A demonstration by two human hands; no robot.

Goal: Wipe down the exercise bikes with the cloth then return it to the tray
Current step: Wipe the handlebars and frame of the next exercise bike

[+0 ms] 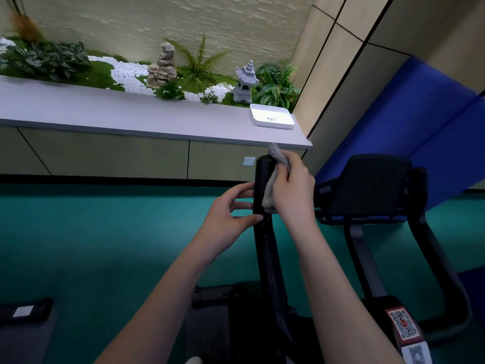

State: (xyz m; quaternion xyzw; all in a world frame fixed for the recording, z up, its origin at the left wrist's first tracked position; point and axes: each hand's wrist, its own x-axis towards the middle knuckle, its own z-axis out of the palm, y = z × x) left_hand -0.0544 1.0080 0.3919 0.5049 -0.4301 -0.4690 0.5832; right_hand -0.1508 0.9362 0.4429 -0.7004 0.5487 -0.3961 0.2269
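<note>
A black exercise bike handlebar rises in the centre of the view. My right hand holds a grey cloth and presses it against the right side of the bar near its top. My left hand grips the bar from the left, just below the cloth, with thumb and fingers around it. The bike's black console sits to the right on its frame. A white tray stands on the grey counter behind the bike, near the counter's right end.
Behind the counter lies a planter with ferns, white pebbles, a rock and a stone lantern. A blue mat leans on the wall at right. Teal carpet covers the floor. A dark object lies at lower left.
</note>
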